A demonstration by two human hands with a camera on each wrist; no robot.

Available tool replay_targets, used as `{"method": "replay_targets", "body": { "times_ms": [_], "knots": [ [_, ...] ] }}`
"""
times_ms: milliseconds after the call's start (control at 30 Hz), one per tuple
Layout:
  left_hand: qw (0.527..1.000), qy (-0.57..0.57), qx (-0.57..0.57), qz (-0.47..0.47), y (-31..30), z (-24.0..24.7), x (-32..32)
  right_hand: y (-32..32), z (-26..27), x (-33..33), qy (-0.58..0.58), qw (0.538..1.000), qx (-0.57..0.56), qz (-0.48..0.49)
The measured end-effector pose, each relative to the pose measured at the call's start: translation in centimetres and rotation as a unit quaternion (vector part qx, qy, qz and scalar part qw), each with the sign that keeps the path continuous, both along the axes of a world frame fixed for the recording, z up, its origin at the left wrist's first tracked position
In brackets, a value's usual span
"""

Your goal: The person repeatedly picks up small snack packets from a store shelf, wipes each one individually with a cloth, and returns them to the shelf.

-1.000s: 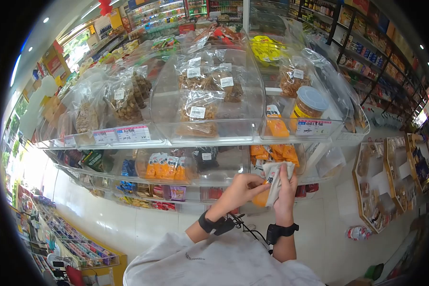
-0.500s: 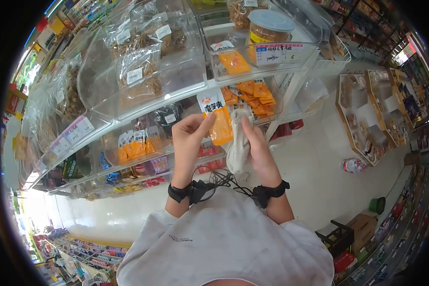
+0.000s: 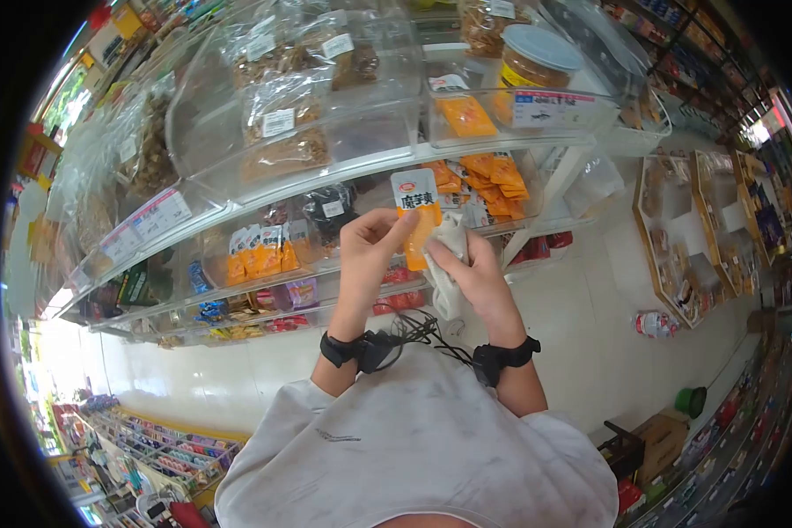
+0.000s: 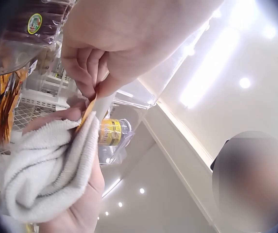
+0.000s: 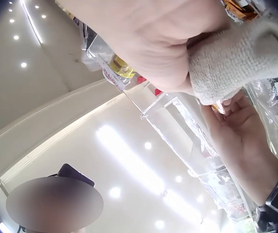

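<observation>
An orange-and-white snack packet (image 3: 418, 198) stands upright in front of my chest, its printed front facing me. My left hand (image 3: 367, 251) pinches its left edge between thumb and fingers. A white cloth (image 3: 449, 286), bunched up, is in the grip of my right hand (image 3: 482, 280), thumb on top. In the left wrist view the cloth (image 4: 46, 170) is folded round the packet's edge (image 4: 86, 116). The right wrist view has the cloth (image 5: 241, 56) covering most of the packet.
Just beyond my hands is a shelf bin of similar orange packets (image 3: 493, 180). Above it, clear bins hold bagged snacks (image 3: 282, 132) and a blue-lidded tub (image 3: 541, 57). Low wooden display crates (image 3: 678, 238) stand on the floor at right.
The packet came into full view, turned upright with its front towards me. The right hand's cloth has since shifted onto the packet's right edge. My view has tilted down.
</observation>
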State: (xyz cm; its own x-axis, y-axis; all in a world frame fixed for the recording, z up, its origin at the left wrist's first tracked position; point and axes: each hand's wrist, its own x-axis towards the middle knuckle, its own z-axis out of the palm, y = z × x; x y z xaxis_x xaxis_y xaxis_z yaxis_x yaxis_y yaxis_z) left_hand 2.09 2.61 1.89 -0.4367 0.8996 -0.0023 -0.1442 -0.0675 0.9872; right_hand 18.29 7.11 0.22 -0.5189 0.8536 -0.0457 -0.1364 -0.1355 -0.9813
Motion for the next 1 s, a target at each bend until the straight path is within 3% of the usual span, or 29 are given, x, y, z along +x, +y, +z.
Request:
{"method": "replay_targets", "body": {
  "times_ms": [267, 400, 467, 533, 633, 667, 767, 800, 900, 967, 1000],
  "knots": [
    [0.999, -0.015, 0.009, -0.038, -3.1, -1.1, -4.5, -0.3, 0.1, -4.3, -0.053, 0.997, -0.005, 0.06],
    [0.999, -0.018, -0.016, 0.046, -5.0, -1.8, -7.0, -0.5, -0.6, -6.5, -0.058, 0.993, -0.02, 0.099],
    [0.994, -0.03, -0.016, 0.103, -5.6, -2.2, -8.1, 0.4, -3.0, -7.6, 0.002, 0.998, -0.055, 0.0],
    [0.997, 0.014, -0.05, 0.06, -6.3, -2.6, -8.8, 0.7, -2.4, -8.1, 0.025, 0.992, -0.091, -0.084],
    [0.994, 0.068, -0.082, -0.009, -6.8, -2.7, -7.9, 0.5, -2.2, -9.4, -0.016, 0.994, 0.067, -0.083],
    [0.993, 0.081, -0.082, -0.021, -6.6, -3.1, -7.3, -0.1, -1.8, -9.9, -0.067, 0.983, 0.168, -0.037],
    [0.996, 0.078, -0.048, 0.004, -6.3, -4.0, -7.2, -1.2, -0.9, -11.5, -0.172, 0.863, 0.475, 0.016],
    [0.996, 0.074, -0.031, 0.027, -6.5, -4.0, -7.8, -1.5, -1.2, -11.7, -0.143, 0.907, 0.393, 0.053],
    [0.994, -0.043, -0.029, 0.094, -7.5, -3.4, -10.1, -1.2, -1.2, -10.8, -0.093, 0.92, 0.339, 0.171],
    [0.986, -0.005, -0.007, 0.169, -7.9, -4.0, -12.5, -1.1, -1.3, -9.9, -0.059, 0.952, 0.224, 0.199],
    [0.98, 0.012, 0.005, 0.199, -7.9, -4.8, -13.9, -0.8, -2.1, -9.3, -0.097, 0.97, 0.135, 0.178]
  ]
}}
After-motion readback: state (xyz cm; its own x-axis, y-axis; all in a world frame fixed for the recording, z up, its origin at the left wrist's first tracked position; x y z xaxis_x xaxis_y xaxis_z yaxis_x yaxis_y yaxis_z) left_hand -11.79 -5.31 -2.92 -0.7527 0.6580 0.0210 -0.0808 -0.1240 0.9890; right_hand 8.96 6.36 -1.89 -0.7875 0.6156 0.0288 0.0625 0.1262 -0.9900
